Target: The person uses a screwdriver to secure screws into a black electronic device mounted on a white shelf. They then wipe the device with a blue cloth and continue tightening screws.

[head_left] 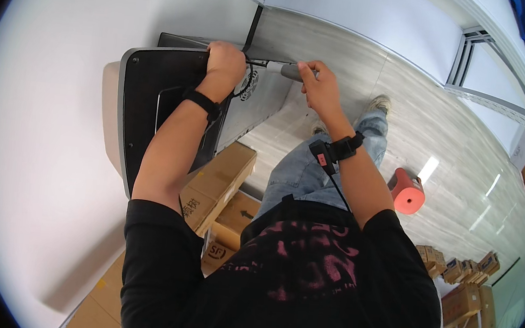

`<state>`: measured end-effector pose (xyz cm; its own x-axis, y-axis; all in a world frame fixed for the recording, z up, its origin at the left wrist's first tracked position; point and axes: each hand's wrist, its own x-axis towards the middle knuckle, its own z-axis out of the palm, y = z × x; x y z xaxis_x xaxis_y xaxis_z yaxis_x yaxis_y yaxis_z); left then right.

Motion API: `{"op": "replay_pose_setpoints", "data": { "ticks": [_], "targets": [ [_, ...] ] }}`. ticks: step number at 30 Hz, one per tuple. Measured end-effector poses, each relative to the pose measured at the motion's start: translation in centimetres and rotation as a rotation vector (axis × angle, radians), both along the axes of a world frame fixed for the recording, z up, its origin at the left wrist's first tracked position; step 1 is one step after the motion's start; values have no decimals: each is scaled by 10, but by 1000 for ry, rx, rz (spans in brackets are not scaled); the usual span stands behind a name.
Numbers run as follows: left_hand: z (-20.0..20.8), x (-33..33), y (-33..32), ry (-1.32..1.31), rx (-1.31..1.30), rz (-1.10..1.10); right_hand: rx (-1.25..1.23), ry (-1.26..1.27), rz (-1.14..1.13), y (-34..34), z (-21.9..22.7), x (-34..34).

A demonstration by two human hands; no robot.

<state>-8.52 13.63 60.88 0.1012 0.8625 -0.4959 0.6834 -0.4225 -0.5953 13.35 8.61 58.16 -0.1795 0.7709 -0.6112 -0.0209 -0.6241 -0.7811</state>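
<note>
A large machine with a black panel [144, 87] and a beige casing stands against the white wall at the left. On its pale side is a round fan grille [249, 86]. My left hand [226, 64] is closed in a fist at the panel's far right corner, where a black cable [251, 75] comes out beside it and loops down past the grille. What lies inside the fist is hidden. With fingers and thumb, my right hand [321, 88] grips a grey and white cylindrical handle [291, 71], which points left toward the cable. Both wrists wear black bands.
Cardboard boxes [220, 169] stand below the machine, close to my legs. A red roll [408, 193] lies on the grey floor to my right. More boxes [462, 303] are stacked at the lower right. White framed partitions [368, 12] close off the far side.
</note>
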Motion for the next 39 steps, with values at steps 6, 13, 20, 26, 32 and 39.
{"op": "replay_pose_setpoints", "data": {
  "ticks": [6,13,20,26,32,39],
  "targets": [
    [1,0,-1,8,34,-42,267,91,-209,-11,-33,-8],
    [3,3,0,14,-3,-2,237,133,-174,-15,-42,-5],
    [-1,0,-1,16,32,-23,92,155,-228,-22,-45,0],
    [-2,1,-6,-77,104,-69,52,209,-241,-33,-52,0],
    [12,32,-47,-598,179,103,46,210,-225,-36,-58,-4],
    [-23,19,-108,-921,-119,770,30,189,-193,-38,-57,-4]
  ]
}}
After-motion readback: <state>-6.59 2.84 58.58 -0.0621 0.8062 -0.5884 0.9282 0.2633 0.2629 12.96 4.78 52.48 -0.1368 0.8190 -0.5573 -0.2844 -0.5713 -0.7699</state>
